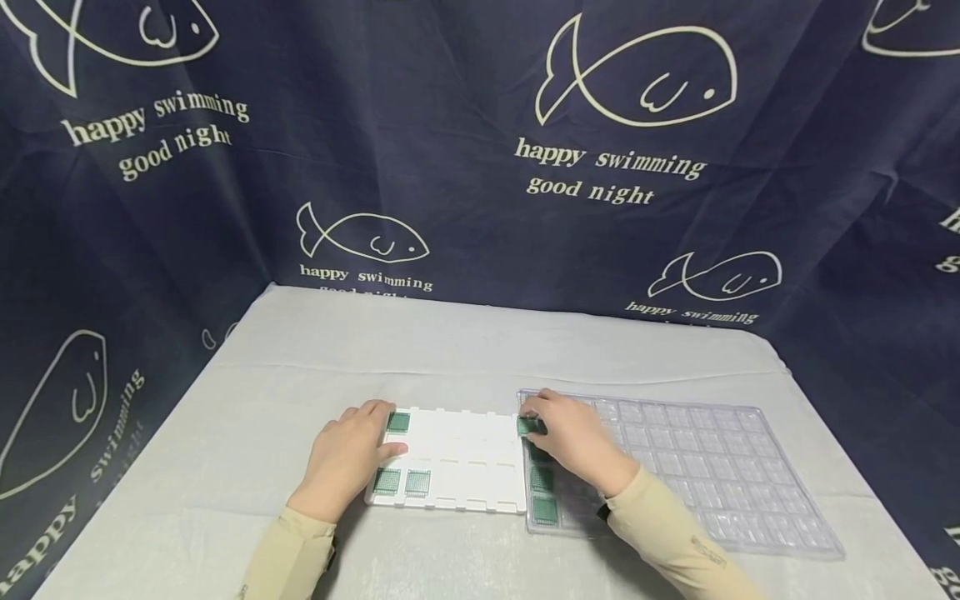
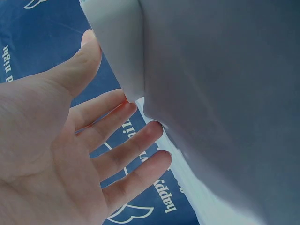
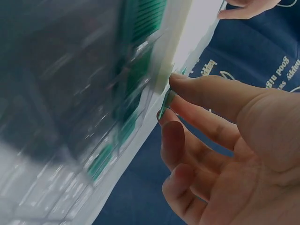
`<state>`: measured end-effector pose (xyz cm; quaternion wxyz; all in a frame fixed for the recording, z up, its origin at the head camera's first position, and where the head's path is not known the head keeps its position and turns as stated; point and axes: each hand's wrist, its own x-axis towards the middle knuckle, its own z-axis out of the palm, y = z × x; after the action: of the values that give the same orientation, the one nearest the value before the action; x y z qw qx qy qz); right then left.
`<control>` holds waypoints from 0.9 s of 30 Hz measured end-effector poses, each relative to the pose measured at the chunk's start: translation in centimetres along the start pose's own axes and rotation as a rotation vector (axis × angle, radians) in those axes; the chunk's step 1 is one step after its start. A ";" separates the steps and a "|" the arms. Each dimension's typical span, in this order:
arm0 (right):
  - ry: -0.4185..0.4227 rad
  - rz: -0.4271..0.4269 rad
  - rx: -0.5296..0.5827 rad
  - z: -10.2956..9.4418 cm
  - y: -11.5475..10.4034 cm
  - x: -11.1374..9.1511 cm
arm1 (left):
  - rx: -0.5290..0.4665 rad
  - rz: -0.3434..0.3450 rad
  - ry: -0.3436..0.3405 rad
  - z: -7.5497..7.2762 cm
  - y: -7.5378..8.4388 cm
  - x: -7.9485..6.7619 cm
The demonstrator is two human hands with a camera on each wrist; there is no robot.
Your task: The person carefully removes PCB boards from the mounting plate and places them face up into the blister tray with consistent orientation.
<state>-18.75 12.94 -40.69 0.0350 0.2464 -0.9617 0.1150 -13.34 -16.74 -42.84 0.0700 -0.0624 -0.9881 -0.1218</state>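
A white tray [image 1: 476,450] lies on the table, with three small green circuit boards [image 1: 418,482] on its left part. My left hand [image 1: 341,458] rests at its left edge, thumb over the top; in the left wrist view the fingers [image 2: 136,145] are nearly straight and touch the edge. My right hand [image 1: 573,442] pinches a green circuit board [image 3: 166,102] between thumb and fingertips, tilted, where the white tray meets a clear plastic tray [image 1: 705,454]. Below that hand, more green boards [image 1: 544,511] sit in the clear tray's leftmost column, some partly hidden by the hand.
The clear tray has many rectangular pockets and adjoins the white tray's right side. A pale cloth [image 1: 420,342] covers the table. Dark blue curtains [image 1: 465,150] with fish prints and lettering stand behind and at both sides.
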 end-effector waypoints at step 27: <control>0.019 0.057 -0.012 -0.4 4.6 -1.7 | -0.002 -0.007 0.003 -0.1 0.1 -0.1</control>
<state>-19.42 17.73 -41.47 0.0423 0.2177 -0.9686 0.1125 -13.24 -16.66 -42.71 0.0709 -0.0591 -0.9881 -0.1232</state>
